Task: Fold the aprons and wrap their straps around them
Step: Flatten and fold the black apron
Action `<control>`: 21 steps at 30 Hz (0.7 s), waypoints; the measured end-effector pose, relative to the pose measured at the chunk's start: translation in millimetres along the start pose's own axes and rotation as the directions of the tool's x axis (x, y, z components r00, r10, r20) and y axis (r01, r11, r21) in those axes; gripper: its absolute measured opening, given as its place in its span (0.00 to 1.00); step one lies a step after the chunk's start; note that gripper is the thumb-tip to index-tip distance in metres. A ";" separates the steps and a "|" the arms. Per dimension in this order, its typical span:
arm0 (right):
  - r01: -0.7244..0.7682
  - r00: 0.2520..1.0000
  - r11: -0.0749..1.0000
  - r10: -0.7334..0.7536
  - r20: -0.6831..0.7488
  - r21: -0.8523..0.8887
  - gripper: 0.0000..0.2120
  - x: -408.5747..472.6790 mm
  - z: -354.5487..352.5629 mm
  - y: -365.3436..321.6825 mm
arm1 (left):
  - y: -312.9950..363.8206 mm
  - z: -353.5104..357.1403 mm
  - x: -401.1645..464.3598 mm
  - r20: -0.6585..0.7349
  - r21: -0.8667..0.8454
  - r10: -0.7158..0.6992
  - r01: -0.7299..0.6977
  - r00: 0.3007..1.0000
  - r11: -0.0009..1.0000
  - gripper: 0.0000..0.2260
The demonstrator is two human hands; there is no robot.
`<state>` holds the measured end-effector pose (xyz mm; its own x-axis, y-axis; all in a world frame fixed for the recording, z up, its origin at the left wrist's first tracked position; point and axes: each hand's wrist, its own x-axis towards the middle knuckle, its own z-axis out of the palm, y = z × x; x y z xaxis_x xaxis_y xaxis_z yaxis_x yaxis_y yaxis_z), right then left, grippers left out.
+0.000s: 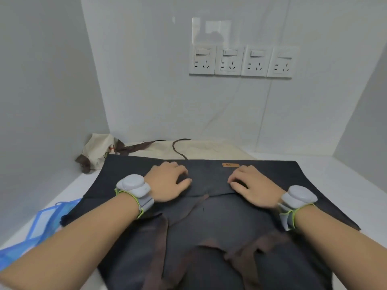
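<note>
A dark navy apron [209, 216] lies spread across the white table, a small brown label [230, 165] near its far edge. Its brown straps [161, 231] trail over the near part of the cloth. My left hand [167, 181] and my right hand [251, 185] rest side by side on the far half of the apron, fingers curled down at a folded cloth edge [209, 194] that runs between them. Whether they pinch the edge or only press on it is not clear. Each wrist wears a grey band.
A cream apron [201, 149] with dark brown straps lies behind the navy one against the back wall, bunched up at the left corner [96, 151]. A blue mesh bag [39, 229] sits at the table's left edge. Wall sockets [240, 61] hang on the back wall.
</note>
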<state>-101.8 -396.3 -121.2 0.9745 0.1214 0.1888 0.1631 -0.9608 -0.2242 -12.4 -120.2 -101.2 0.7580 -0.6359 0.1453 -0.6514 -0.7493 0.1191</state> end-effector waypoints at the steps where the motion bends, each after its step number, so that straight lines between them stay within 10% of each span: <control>1: 0.034 0.999 0.999 -0.034 0.006 0.009 0.08 -17.9 -3.1 -11.8 | 14.7 -0.8 -17.9 -0.005 -0.038 0.047 -0.048 0.999 0.998 0.15; 21: -0.052 0.997 0.996 0.057 0.059 -0.075 0.16 -213.5 -25.2 -49.1 | 144.7 33.3 -115.9 0.186 -0.002 0.129 -0.131 0.974 0.991 0.27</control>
<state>-321.7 -381.3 -126.4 0.9896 0.0814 0.1188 0.1001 -0.9819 -0.1609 -193.5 -161.1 -133.5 0.6603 -0.7506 -0.0254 -0.7453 -0.6591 0.1005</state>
